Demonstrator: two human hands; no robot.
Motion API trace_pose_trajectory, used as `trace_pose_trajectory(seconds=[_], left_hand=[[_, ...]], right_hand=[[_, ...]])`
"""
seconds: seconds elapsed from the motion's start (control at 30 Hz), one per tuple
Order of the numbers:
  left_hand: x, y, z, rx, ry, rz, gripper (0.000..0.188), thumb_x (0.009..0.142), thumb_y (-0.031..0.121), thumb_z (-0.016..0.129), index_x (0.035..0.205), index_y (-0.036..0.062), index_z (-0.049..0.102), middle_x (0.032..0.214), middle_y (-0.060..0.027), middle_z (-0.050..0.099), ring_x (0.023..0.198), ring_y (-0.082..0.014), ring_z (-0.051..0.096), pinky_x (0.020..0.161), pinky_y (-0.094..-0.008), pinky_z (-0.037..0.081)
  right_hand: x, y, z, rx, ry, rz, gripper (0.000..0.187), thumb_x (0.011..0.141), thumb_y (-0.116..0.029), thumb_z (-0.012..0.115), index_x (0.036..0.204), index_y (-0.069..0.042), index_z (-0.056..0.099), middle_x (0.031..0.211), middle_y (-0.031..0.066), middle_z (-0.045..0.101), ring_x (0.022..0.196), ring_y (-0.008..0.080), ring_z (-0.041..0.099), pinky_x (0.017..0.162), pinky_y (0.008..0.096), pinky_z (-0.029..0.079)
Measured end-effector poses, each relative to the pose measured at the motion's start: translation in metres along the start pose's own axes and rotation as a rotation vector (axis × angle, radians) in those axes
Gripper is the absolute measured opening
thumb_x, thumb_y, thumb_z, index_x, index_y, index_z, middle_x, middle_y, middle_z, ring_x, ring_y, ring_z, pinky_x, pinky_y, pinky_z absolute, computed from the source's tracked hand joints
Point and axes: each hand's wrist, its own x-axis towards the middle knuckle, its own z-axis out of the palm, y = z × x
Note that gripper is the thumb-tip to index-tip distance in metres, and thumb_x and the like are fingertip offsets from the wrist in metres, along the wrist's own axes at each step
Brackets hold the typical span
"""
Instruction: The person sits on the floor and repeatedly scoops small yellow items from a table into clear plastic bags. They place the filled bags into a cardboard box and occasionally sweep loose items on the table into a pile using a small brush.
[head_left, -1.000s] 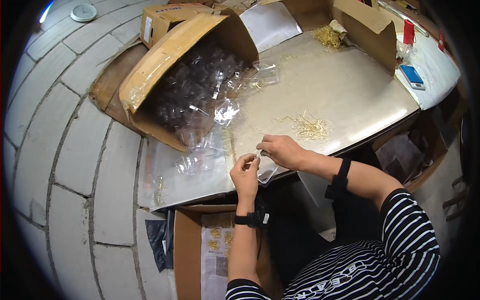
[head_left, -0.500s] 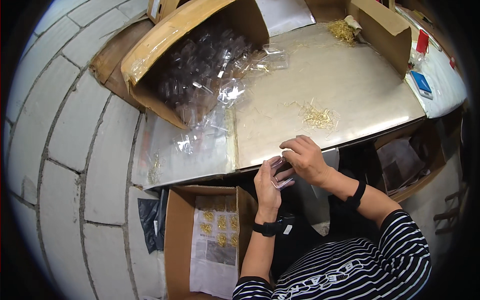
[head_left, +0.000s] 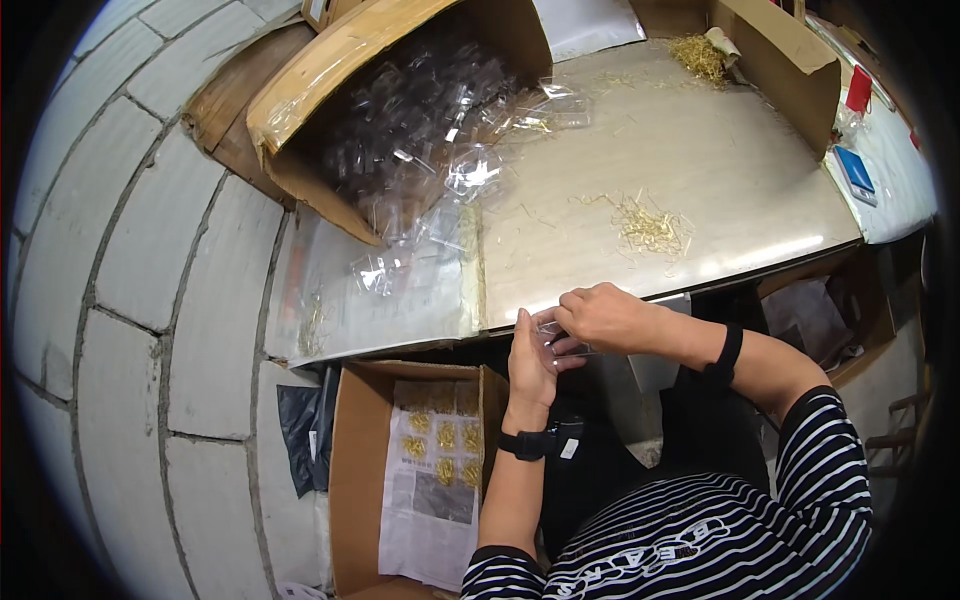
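Observation:
In front of the table's near edge, my left hand (head_left: 531, 372) is closed around a small clear plastic box (head_left: 547, 341), palm side up. My right hand (head_left: 606, 317) reaches over the box from the right, its fingers bent together at the box's far side. Whatever those fingertips pinch is hidden behind the hand. A loose pile of thin gold-coloured, pin-like pieces (head_left: 648, 228) lies on the table just beyond my hands. Many more clear plastic boxes (head_left: 425, 115) spill from a tipped cardboard carton (head_left: 330, 72) at the far left.
Below the table on the left, an open cardboard box (head_left: 360, 480) holds several clear boxes filled with gold pieces (head_left: 445, 435) on paper. Another gold pile (head_left: 697, 58) lies at the back beside a cardboard wall (head_left: 785, 70). A blue scale (head_left: 855, 172) sits far right.
My right hand has come lower and closer over the clear box, its fingers now bent down onto it. The box has tilted flatter in my left hand. The view has shifted slightly.

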Motion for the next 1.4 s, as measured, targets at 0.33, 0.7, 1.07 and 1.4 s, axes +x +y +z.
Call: trace_pose_trajectory(seconds=[0.33,0.7,1.07,1.4], left_hand=[[-0.001,0.006,-0.043,-0.285,-0.069,0.067,0.047,0.098,0.037,0.036,0.115,-0.0045,0.050,0.125,-0.0283,0.049,0.110,-0.0475,0.052,0.063,-0.0409,0.059],[-0.058,-0.066,-0.082,-0.368,-0.118,-0.144,0.047,0.098,0.040,0.039,0.116,-0.0001,0.053,0.130,-0.0248,0.047,0.124,-0.0461,0.042,0.084,-0.0575,0.052],[-0.039,-0.183,-0.047,-0.142,-0.121,-0.409,0.048,0.100,0.041,0.033,0.124,0.0015,0.045,0.132,-0.0235,0.046,0.118,-0.0380,0.052,0.085,-0.0476,0.052],[-0.022,-0.189,-0.001,-0.241,-0.185,-0.390,0.051,0.100,0.042,0.030,0.133,0.0040,0.038,0.130,-0.0164,0.050,0.110,-0.0390,0.058,0.068,-0.0382,0.059]], right_hand=[[0.064,0.046,0.013,0.537,0.332,0.412,0.020,0.075,-0.011,0.065,0.087,0.001,0.053,0.083,0.0206,0.062,0.074,0.0406,0.061,0.066,0.0454,0.048],[-0.038,0.150,-0.021,-0.003,-0.277,0.344,0.057,0.096,-0.048,0.038,0.143,-0.015,0.036,0.151,0.0061,0.027,0.141,0.0246,0.020,0.114,0.0451,0.018],[-0.079,0.122,-0.027,0.121,0.069,0.698,0.052,0.095,-0.043,0.042,0.139,-0.016,0.042,0.145,0.0103,0.038,0.138,0.0251,0.028,0.115,0.0407,0.018],[-0.064,0.002,0.028,-0.102,0.324,0.676,0.043,0.076,-0.008,0.058,0.115,0.009,0.052,0.128,0.0216,0.050,0.125,0.0356,0.043,0.104,0.0415,0.035]])
